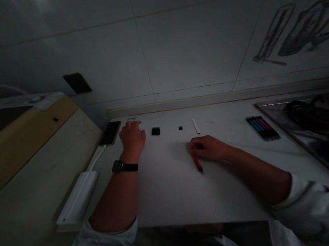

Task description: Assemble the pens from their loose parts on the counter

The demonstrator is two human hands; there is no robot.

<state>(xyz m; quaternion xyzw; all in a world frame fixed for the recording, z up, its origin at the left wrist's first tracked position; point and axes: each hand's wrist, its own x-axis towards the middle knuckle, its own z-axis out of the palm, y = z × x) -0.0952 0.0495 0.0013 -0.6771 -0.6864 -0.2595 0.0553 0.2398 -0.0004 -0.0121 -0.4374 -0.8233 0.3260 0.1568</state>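
Head view: counter (171, 198), bearing our listed items. Stove (311, 141), right. White box (78, 196), left, its cable running to the phone (110, 133), presumably for power. Left hand (131, 136), loosely spread beside the phone; we see nothing in it. Right hand (207, 147), mid-counter, pinching the red pen (197, 163) by its far end, perhaps leaving the near end free. Pens (262, 127), side by side near the stove, likely for order. White strip (196, 126), black block (155, 131), black bit (180, 128): spaced apart, we judge, so each stays distinct.
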